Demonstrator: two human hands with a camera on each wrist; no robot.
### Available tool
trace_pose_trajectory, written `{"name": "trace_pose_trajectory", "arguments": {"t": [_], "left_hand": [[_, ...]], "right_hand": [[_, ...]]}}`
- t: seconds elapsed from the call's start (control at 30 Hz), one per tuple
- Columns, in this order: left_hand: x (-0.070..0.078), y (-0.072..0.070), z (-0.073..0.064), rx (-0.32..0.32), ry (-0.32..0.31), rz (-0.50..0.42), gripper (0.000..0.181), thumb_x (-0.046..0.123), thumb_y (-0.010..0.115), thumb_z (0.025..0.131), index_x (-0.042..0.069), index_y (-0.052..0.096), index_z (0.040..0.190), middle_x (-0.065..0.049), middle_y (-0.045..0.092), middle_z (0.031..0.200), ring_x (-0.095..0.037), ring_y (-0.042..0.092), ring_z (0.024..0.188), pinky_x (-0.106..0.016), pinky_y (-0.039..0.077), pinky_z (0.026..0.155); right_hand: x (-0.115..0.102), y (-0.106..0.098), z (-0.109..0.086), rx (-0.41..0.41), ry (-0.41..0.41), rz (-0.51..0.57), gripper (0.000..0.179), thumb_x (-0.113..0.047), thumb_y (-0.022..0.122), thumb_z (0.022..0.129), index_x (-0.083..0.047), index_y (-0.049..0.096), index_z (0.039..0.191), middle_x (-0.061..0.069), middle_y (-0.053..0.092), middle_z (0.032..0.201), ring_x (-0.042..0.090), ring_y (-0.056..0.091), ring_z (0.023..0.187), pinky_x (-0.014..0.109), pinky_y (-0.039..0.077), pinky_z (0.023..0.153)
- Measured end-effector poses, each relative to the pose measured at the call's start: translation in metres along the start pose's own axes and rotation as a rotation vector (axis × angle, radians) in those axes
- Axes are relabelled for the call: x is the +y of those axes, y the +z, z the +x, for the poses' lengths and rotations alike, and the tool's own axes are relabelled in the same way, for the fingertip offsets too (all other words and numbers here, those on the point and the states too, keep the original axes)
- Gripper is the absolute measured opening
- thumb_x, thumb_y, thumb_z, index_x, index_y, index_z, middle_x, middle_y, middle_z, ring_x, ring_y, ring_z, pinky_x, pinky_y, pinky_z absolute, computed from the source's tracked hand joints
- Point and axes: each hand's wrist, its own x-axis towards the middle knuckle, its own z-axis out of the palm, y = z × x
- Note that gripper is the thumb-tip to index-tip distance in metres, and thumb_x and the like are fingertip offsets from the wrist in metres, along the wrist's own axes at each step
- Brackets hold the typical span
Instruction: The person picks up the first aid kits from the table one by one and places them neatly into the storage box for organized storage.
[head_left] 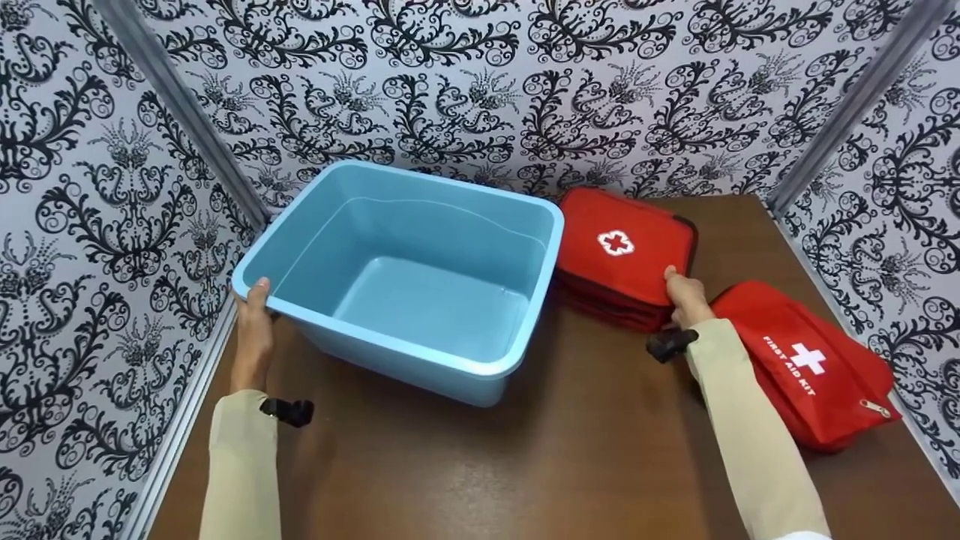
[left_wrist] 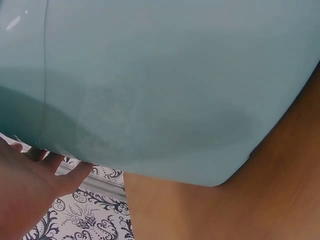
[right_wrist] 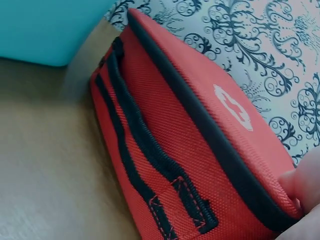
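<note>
A light blue plastic tub (head_left: pixel 397 349) stands left of centre in the head view, with nothing inside. My left hand (head_left: pixel 253 341) grips its rim at the near left corner, thumb on top. In the left wrist view, the fingers (left_wrist: pixel 75 175) lie against the tub's outer wall. To the tub's right is a red first aid case (head_left: pixel 600 274) with a white cross badge and black piping. My right hand (head_left: pixel 686 300) holds the case by its near right corner, the thumb on the lid. A black-edged strap (right_wrist: pixel 137 120) runs along its side in the right wrist view.
A red pouch (head_left: pixel 780 322) printed "FIRST AID KIT" lies on the right, partly behind the right sleeve. The brown wooden table (head_left: pixel 465 480) is bounded by black-and-white patterned walls (head_left: pixel 480 90) at the back and both sides.
</note>
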Motion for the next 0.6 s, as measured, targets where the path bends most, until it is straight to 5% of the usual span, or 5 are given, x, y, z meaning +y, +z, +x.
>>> {"name": "trace_pose_trajectory", "arguments": {"t": [0.23, 0.47, 0.6], "left_hand": [[-0.002, 0.003, 0.000, -0.019, 0.021, -0.030, 0.063, 0.041, 0.026, 0.106, 0.016, 0.006, 0.161, -0.015, 0.017, 0.163, -0.026, 0.017, 0.151, -0.038, 0.009, 0.128], [-0.003, 0.004, -0.001, 0.003, 0.030, -0.047, 0.062, 0.039, 0.026, 0.106, 0.013, 0.011, 0.160, -0.018, 0.025, 0.159, -0.029, 0.023, 0.148, -0.038, 0.012, 0.128], [-0.005, 0.004, 0.000, 0.001, 0.021, -0.054, 0.061, 0.040, 0.025, 0.106, 0.012, 0.012, 0.160, -0.018, 0.026, 0.158, -0.030, 0.024, 0.148, -0.039, 0.013, 0.128]], "right_hand": [[-0.003, 0.003, -0.007, -0.020, 0.063, 0.115, 0.076, -0.046, 0.020, 0.103, 0.000, -0.002, 0.159, 0.014, -0.004, 0.168, 0.037, 0.004, 0.154, 0.075, 0.025, 0.111], [-0.007, 0.005, -0.014, -0.061, 0.102, 0.258, 0.072, -0.044, 0.018, 0.104, -0.009, -0.008, 0.161, 0.006, -0.012, 0.168, 0.030, -0.009, 0.155, 0.077, 0.013, 0.113], [-0.002, -0.001, 0.000, -0.055, 0.087, 0.205, 0.070, -0.043, 0.017, 0.104, -0.008, -0.005, 0.161, 0.008, -0.009, 0.168, 0.031, -0.005, 0.155, 0.077, 0.025, 0.108]]}}
